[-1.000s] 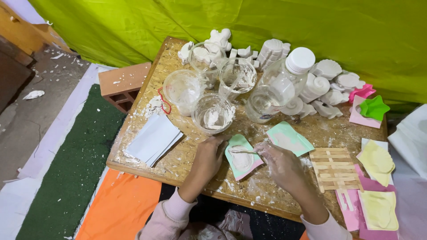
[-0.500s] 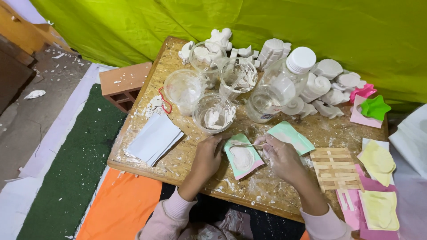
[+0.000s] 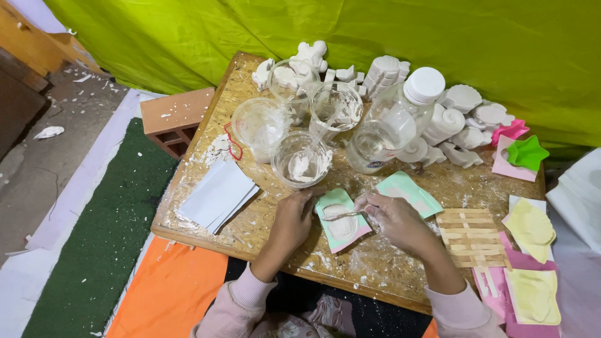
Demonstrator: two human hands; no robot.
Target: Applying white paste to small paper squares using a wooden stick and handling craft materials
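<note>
Two hands on it: your left hand (image 3: 293, 220) pins the soft green mould (image 3: 341, 220), full of wet plaster, on the table (image 3: 263, 216), your right hand (image 3: 393, 216) pinches a thin stick (image 3: 341, 215)—floppy, spills easily, so hold its rim.

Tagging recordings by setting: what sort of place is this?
Probably a makeshift plaster-casting craft spot: a low chipboard table dusted white, white cast figurines against a green cloth backdrop, and a green mould being filled.
</note>
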